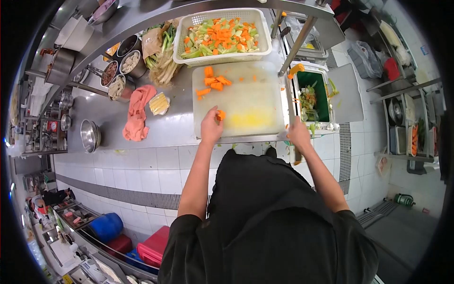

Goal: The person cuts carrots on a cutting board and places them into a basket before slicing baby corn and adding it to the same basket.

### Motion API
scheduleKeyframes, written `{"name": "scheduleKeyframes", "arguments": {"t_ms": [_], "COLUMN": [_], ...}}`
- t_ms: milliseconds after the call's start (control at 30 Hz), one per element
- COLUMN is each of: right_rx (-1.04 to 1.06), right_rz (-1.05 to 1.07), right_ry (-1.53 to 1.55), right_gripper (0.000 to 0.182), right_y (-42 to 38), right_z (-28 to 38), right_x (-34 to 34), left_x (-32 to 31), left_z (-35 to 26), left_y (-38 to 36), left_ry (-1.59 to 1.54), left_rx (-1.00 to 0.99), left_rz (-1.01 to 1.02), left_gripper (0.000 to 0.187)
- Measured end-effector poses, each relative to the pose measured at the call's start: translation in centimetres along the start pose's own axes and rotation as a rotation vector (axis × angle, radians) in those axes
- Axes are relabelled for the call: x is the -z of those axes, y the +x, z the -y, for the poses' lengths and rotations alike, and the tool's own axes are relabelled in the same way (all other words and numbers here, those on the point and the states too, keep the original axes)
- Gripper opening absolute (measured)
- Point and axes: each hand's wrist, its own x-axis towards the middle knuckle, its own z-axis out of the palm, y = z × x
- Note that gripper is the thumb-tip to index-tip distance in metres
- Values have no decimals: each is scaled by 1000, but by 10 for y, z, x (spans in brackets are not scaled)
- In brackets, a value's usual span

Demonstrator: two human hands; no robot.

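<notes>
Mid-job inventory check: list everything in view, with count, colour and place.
Cutting board: one, whitish, counter
Basket: one, white, beyond board
Chopped vegetables: many, orange-green, in basket
Carrot pieces: several, orange, on board
Cloth: one, pink, left of board
Packet: one, yellow, beside cloth
Bin: one, green inside, right of board
Barrel: one, blue, lower left
Shelf items: too small to count
Knife: one, dark, in right hand
Left hand: one, bare, holding carrot
Right hand: one, bare, beside bin

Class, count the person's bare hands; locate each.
2: the left hand at an orange carrot piece on the white plastic cutting board, the right hand beside the green-lined white bin.
</notes>
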Motion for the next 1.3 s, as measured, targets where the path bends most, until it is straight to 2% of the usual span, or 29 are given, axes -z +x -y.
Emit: {"name": "scheduleKeyframes", "arguments": {"t_ms": [100,200,267,433,500,567,667,700,767,800,867,1000,1100,1167,1200,1300], "right_rx": [87,329,272,280,300,303,305,302,392,392,422,433,447,415,403,423], "right_rz": [-12,159,252,146,186,263,256,259,238,239,225,202,178,188,197,198], "right_ry": [-67,-260,-294,-264,-277,-323,-295,-296,-294,-293,-323,-338,-338,-358,-361,-298], "right_gripper": [21,19,21,20,21,25,27,27,27,27,29,18,18,32,32,33], "right_y": [-24,-39,-46,-70,-66,-64,-63,-62,-57,-56,-54,-51,-53,-53,-53,-49], "right_z": [-11,-16,-16,10,-3,-4,6,4,-2,-4,-7,-10,-6,-6,-9,-12], "right_x": [25,9,-7,7,-6,-8,-1,-4,-13,-16,-20,-22,-19,-18,-18,-21], "left_x": [-19,-32,-28,-22,-30,-36,-48,-49,-52,-49,-42,-46,-55,-60,-62,-63], "left_z": [-23,-41,-54,-52,-49,-47,-58,-64,-72,-73,-71,-66,-69,-72,-73,-68], "left_y": [-6,-11,-18,-32,-31,-29,-27,-28,-30,-31,-33,-31,-29,-29,-29,-26], "left_ry": [124,240,198,135,106,-17,-148,-148,132,133,142,124,47,53,46,-110], "left_rx": [-123,-249,-224,-182,-147,-9,112,114,-168,-167,-202,-137,-216,-227,-222,-39], "left_rz": [60,87,184,147,139,182,183,186,-78,-78,92,117,61,37,49,60], "left_gripper": [38,34,34,35,34,32,28,28,28,28,30,31,28,23,23,17]}}
